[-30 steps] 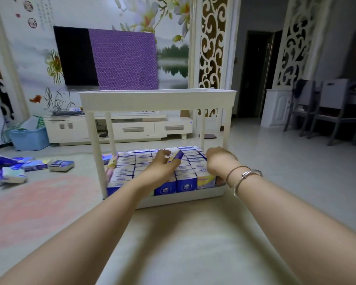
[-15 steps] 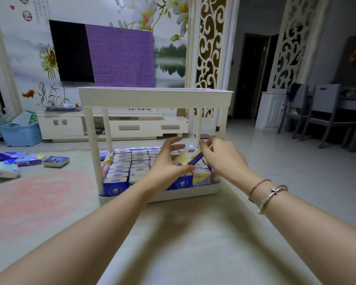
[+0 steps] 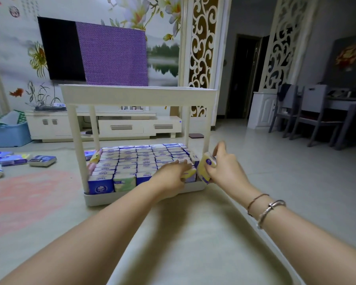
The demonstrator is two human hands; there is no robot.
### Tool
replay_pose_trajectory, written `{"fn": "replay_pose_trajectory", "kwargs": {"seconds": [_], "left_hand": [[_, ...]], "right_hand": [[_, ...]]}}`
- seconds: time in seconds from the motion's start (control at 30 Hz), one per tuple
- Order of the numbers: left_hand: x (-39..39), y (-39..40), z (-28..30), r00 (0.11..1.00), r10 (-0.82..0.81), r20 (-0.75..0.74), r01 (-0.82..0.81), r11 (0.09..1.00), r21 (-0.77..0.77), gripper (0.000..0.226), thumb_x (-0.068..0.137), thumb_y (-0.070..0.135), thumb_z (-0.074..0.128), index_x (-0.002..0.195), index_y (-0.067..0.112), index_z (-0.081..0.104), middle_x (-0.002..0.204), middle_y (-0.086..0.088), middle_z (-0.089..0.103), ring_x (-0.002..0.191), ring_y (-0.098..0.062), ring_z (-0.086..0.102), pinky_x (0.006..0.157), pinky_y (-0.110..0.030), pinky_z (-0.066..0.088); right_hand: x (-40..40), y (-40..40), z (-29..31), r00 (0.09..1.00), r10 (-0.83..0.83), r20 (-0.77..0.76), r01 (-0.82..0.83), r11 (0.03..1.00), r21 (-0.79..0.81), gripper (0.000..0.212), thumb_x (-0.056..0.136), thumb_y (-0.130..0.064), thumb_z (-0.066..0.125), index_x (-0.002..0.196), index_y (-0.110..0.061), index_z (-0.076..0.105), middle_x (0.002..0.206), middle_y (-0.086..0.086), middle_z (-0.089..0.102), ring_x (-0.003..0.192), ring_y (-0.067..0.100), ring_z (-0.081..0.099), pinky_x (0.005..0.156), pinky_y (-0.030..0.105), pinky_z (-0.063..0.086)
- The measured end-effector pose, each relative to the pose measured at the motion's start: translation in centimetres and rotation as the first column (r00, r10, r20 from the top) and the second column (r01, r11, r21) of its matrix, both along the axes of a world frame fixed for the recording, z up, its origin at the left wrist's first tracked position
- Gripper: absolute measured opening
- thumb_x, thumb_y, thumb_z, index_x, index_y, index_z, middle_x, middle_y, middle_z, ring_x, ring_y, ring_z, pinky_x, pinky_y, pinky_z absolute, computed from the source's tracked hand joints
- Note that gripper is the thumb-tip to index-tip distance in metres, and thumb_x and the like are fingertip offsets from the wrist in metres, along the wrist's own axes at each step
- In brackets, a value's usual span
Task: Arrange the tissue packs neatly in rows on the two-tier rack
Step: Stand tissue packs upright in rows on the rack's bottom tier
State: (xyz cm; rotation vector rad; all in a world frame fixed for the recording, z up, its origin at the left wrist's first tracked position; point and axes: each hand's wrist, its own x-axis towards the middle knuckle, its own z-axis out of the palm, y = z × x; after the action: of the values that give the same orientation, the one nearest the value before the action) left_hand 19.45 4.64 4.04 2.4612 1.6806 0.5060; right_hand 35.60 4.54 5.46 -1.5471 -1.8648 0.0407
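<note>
Head view showed the right hand (image 3: 224, 171) gripping a soft yellow tissue pack (image 3: 207, 168) at the white plastic rack (image 3: 138, 95)'s lower right corner; the left hand (image 3: 171, 179) pressed flat on the boxy packed rows (image 3: 140, 159)

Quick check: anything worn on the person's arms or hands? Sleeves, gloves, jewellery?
Both forearms are bare, no sleeves or gloves in view. The left hand has nothing on it. The right wrist carries a thin brown cord bracelet and a silver metal bangle.
</note>
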Motion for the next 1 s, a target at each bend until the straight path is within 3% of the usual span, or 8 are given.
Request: {"fn": "replay_pose_trajectory", "kwargs": {"seconds": [0.17, 0.3, 0.43, 0.53, 0.63, 0.73, 0.87, 1.0], "left_hand": [[-0.4, 0.7, -0.2, 0.999, -0.051, -0.007, 0.051, 0.998, -0.030, 0.054, 0.094, 0.006, 0.043, 0.146, 0.018, 0.037, 0.154, -0.001, 0.032, 0.143, -0.019, 0.026, 0.112, -0.029, 0.028], [-0.7, 1.2, -0.5, 0.998, -0.051, -0.031, 0.049, 0.997, -0.064, 0.061, 0.093, 0.004, 0.040, 0.150, 0.021, 0.026, 0.159, 0.000, 0.017, 0.147, -0.019, 0.014, 0.117, -0.029, 0.018], [-0.6, 1.3, -0.5, 0.999, -0.045, -0.028, 0.043, 0.998, -0.053, 0.062, 0.094, 0.003, 0.040, 0.151, 0.021, 0.023, 0.160, 0.002, 0.015, 0.147, -0.018, 0.012, 0.117, -0.030, 0.018], [-0.6, 1.1, -0.5, 0.998, -0.055, -0.043, 0.053, 0.998, -0.046, 0.062, 0.094, 0.004, 0.040, 0.151, 0.022, 0.022, 0.160, 0.003, 0.014, 0.148, -0.019, 0.011, 0.118, -0.030, 0.017], [-0.6, 0.2, -0.4, 0.992, -0.042, -0.116, 0.040, 0.999, -0.019, 0.061, 0.096, 0.006, 0.036, 0.152, 0.020, 0.017, 0.161, 0.003, 0.011, 0.148, -0.021, 0.007, 0.119, -0.034, 0.014], [-1.0, -0.6, -0.1, 0.985, 0.005, -0.175, -0.002, 1.000, 0.016, 0.062, 0.096, 0.008, 0.036, 0.153, 0.016, 0.013, 0.161, -0.001, 0.008, 0.148, -0.022, 0.004, 0.119, -0.037, 0.009], [-3.6, -2.3, 1.2, 0.999, 0.025, -0.043, -0.023, 0.999, 0.040, 0.060, 0.093, 0.006, 0.042, 0.150, 0.016, 0.027, 0.159, -0.003, 0.018, 0.147, -0.020, 0.015, 0.118, -0.034, 0.020], [-9.1, -6.6, 2.0, 0.992, 0.093, 0.081, -0.102, 0.988, 0.114, 0.044, 0.089, 0.004, 0.045, 0.130, 0.017, 0.054, 0.138, 0.001, 0.052, 0.128, -0.017, 0.046, 0.104, -0.029, 0.037]], "right_hand": [[-2.0, 0.6, -1.1, 0.999, -0.042, -0.031, 0.043, 0.997, 0.056, 0.026, 0.094, -0.030, 0.051, 0.102, -0.015, 0.031, 0.078, 0.007, 0.054, 0.071, 0.035, 0.052, 0.057, 0.033, 0.039], [-3.0, 0.9, -1.6, 0.997, 0.003, -0.078, -0.007, 0.998, -0.058, 0.032, 0.086, -0.014, 0.053, 0.112, -0.010, 0.034, 0.089, 0.014, 0.060, 0.081, 0.039, 0.060, 0.061, 0.035, 0.044], [-3.1, 0.8, -2.1, 0.990, -0.049, 0.128, 0.056, 0.997, -0.049, 0.039, 0.087, -0.008, 0.050, 0.123, -0.009, 0.034, 0.099, 0.016, 0.062, 0.088, 0.037, 0.059, 0.063, 0.032, 0.038], [-3.0, 0.4, -2.7, 0.886, -0.162, 0.434, 0.146, 0.987, 0.070, 0.034, 0.091, -0.013, 0.048, 0.126, -0.013, 0.046, 0.115, 0.011, 0.058, 0.107, 0.031, 0.053, 0.072, 0.033, 0.039], [-2.9, -0.1, -3.2, 0.861, -0.168, 0.480, 0.154, 0.986, 0.069, 0.038, 0.089, -0.013, 0.048, 0.127, -0.017, 0.049, 0.119, 0.009, 0.053, 0.110, 0.030, 0.051, 0.077, 0.032, 0.042], [-3.0, -0.9, -2.4, 0.880, -0.147, 0.451, 0.132, 0.989, 0.065, 0.044, 0.088, -0.015, 0.048, 0.132, -0.017, 0.044, 0.120, 0.009, 0.050, 0.108, 0.031, 0.054, 0.073, 0.032, 0.040], [-4.4, -2.5, -1.1, 0.920, -0.061, 0.386, 0.042, 0.997, 0.058, 0.045, 0.090, -0.016, 0.045, 0.135, -0.016, 0.039, 0.126, 0.008, 0.050, 0.108, 0.032, 0.056, 0.069, 0.032, 0.038], [-9.6, -4.9, 0.0, 0.937, 0.114, 0.331, -0.131, 0.991, 0.032, 0.028, 0.092, -0.017, 0.042, 0.119, -0.016, 0.050, 0.122, 0.006, 0.055, 0.108, 0.030, 0.055, 0.077, 0.034, 0.042]]}}
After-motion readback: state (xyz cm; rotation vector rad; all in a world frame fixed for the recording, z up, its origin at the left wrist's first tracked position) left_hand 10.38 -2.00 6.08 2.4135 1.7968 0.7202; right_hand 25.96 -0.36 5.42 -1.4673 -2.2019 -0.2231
